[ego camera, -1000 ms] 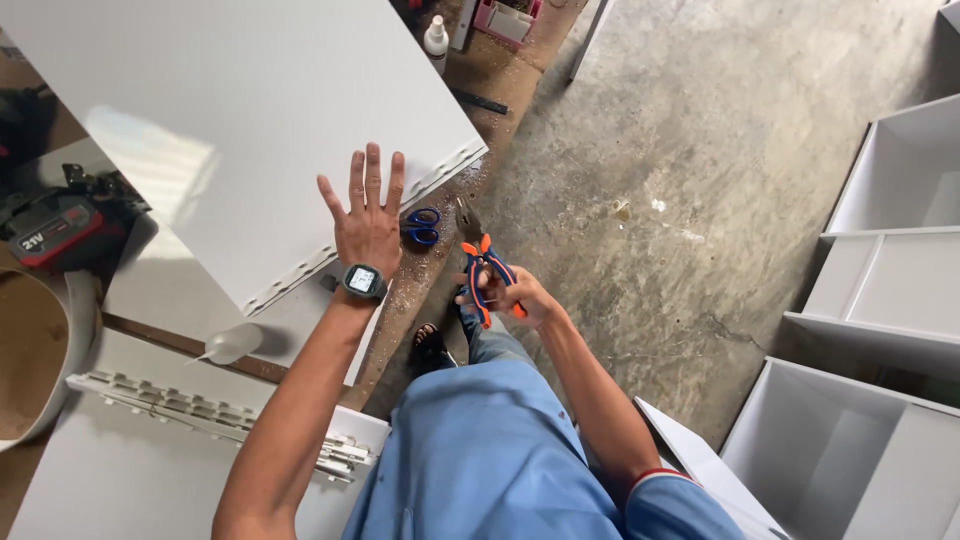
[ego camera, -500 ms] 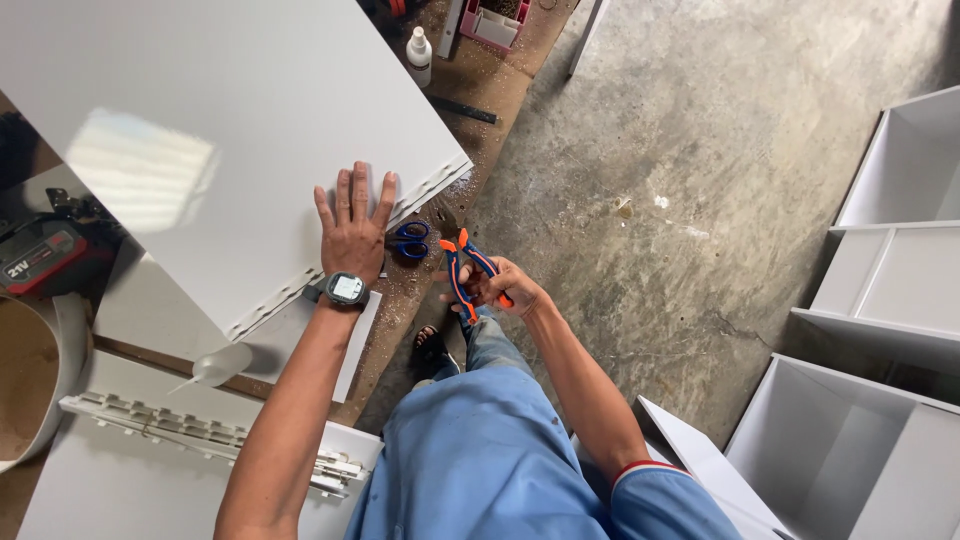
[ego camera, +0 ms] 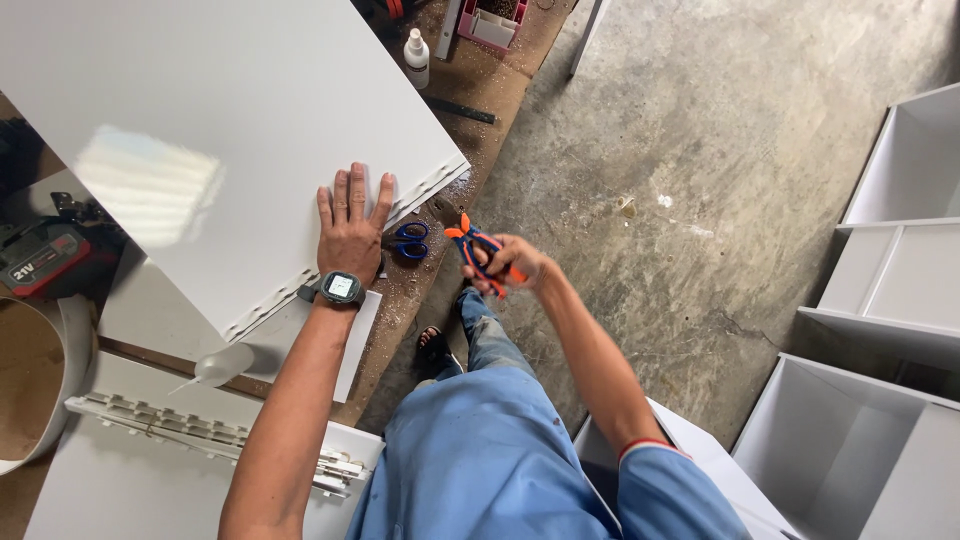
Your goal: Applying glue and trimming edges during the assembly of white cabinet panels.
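Left hand [ego camera: 350,235] pressed flat on a white panel [ego camera: 200,130] near its notched edge, fingers spread and holding nothing, right hand [ego camera: 510,265] closed around orange-handled pliers [ego camera: 478,250] just off the worktop [ego camera: 470,90] edge, blue-handled scissors [ego camera: 410,240] lying between the hands

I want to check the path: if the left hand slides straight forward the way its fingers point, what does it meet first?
The left hand lies flat on the white panel, fingers pointing up the picture. Ahead there is only bare panel surface; the way looks free as far as the view shows.
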